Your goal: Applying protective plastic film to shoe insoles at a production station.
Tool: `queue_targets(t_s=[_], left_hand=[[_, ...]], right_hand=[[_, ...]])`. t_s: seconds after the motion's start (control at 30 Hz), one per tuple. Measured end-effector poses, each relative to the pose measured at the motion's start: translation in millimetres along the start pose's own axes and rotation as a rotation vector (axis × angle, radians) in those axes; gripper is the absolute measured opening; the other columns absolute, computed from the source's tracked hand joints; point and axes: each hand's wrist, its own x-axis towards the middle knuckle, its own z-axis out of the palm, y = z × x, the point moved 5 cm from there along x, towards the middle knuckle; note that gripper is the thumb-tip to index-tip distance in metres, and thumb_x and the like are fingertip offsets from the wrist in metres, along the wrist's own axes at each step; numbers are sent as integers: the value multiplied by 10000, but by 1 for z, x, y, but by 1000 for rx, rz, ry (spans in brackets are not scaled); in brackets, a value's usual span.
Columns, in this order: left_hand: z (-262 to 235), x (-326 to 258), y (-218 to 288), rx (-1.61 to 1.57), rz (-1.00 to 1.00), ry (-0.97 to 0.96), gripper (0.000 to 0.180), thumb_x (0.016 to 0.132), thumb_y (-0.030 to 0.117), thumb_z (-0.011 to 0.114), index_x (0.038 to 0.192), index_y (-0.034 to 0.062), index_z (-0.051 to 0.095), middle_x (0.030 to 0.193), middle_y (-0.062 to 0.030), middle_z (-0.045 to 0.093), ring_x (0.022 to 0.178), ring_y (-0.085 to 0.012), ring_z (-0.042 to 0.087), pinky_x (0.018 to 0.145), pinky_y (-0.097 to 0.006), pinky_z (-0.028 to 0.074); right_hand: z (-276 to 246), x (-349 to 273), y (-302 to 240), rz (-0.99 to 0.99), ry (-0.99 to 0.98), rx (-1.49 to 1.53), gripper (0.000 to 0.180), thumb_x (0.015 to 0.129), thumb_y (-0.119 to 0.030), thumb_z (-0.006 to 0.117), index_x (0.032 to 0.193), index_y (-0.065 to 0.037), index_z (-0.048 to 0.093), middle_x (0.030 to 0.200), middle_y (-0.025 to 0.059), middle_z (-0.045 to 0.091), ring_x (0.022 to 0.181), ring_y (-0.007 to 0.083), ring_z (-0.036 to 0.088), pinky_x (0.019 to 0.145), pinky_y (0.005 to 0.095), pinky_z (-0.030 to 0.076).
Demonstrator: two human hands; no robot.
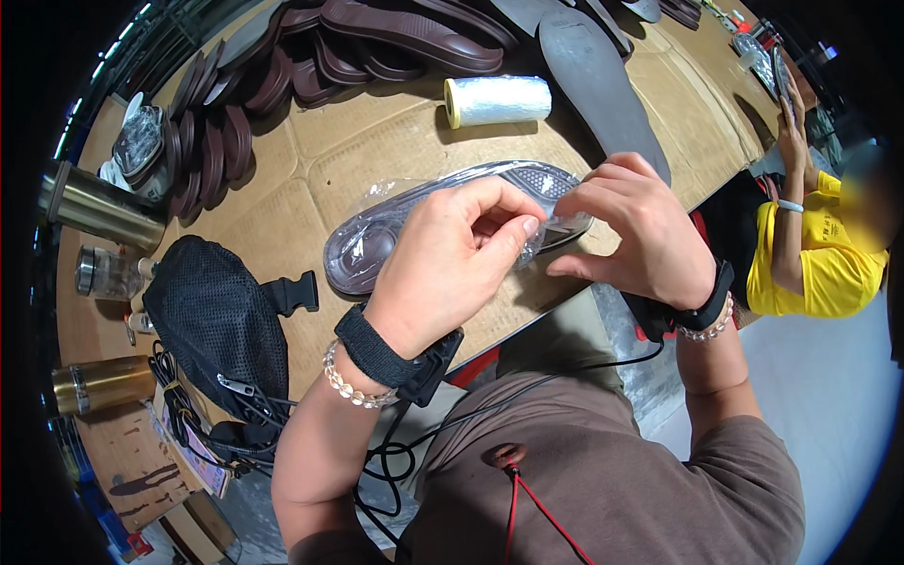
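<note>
A dark shoe sole (363,250) lies on the cardboard-covered table in front of me, with clear plastic film (381,192) over it in shiny wrinkles. My left hand (461,250) is above its near side, thumb and forefinger pinched on a bunched bit of the film. Close by on the right, my right hand (645,226) is over the textured end of the sole. Its fingers are bent and its thumb stands apart from them, with nothing visible held between; the fingertips are near the film, and whether they touch it I cannot tell.
Beyond the sole lies a roll of clear film (499,101). Brown soles (405,36) are piled at the back, and a long grey sole (598,80) lies right of the roll. A black mesh bag (217,320) and metal flasks (108,207) stand left. A person in yellow (815,250) sits right.
</note>
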Motion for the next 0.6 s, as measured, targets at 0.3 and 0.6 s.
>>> queue_targets(t_s=[0.3, 0.6], left_hand=[[-6, 3, -6, -10, -7, 13, 168, 1058, 85, 578, 1135, -11, 693, 921, 23, 675, 850, -40, 605, 787, -220, 517], [-10, 2, -3, 130, 68, 112, 157, 1065, 79, 565, 1177, 6, 647, 923, 10, 646, 841, -51, 621, 787, -231, 540]], right_hand=[[3, 3, 0, 34, 84, -49, 433, 801, -302, 854, 1131, -54, 723, 881, 98, 699, 903, 296, 658, 897, 388, 467], [6, 13, 9, -46, 96, -43, 194, 855, -180, 794, 997, -60, 739, 828, 86, 706, 838, 281, 667, 867, 389, 464]])
